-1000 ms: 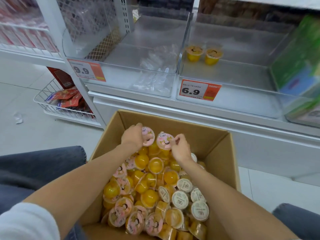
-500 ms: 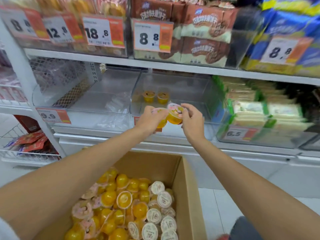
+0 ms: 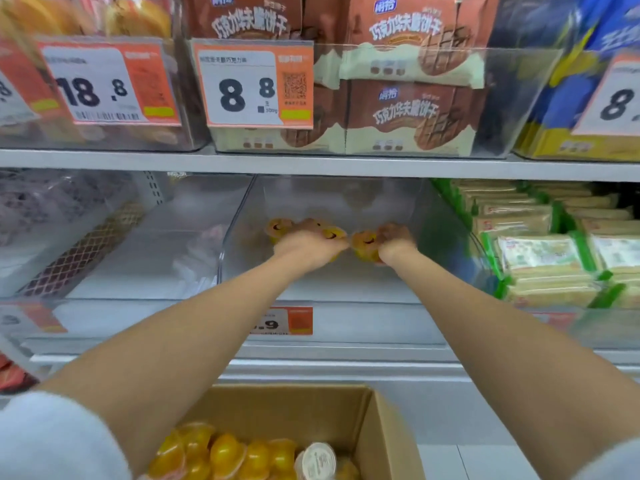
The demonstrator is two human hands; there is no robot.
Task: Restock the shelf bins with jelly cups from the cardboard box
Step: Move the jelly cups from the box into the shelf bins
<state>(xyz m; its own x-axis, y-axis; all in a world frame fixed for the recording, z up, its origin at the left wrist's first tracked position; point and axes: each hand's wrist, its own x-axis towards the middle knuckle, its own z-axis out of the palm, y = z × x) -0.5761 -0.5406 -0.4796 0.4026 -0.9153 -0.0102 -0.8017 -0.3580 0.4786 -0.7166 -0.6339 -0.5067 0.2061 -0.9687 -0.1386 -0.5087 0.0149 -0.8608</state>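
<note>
– head view: where are the jelly cups that are in hand?
– deep in the middle clear bin [image 3: 349,284] on the lower shelf. the left hand [image 3: 304,245] has its grip curled round one jelly cup [image 3: 331,234], and the right hand [image 3: 394,242] has its grip closed on a second jelly cup [image 3: 364,245]. it is blurred, but neither cup looks let go.
– anything else in there?
– one more cup [image 3: 278,227] just behind the left hand. the hands may hide another. much of the bin's floor shows through.
– so how far along?
– early, i'd judge. these two are about to be set down, and the bin would take many more. the cardboard box [image 3: 381,431] below shows a heap of yellow cups [image 3: 221,452], so plenty of trips are left.
– and the neighbours?
– the left bin [image 3: 156,258] holds something pale and blurred, no yellow cups that i can make out. green-wrapped packs [image 3: 540,261] fill the right one.
</note>
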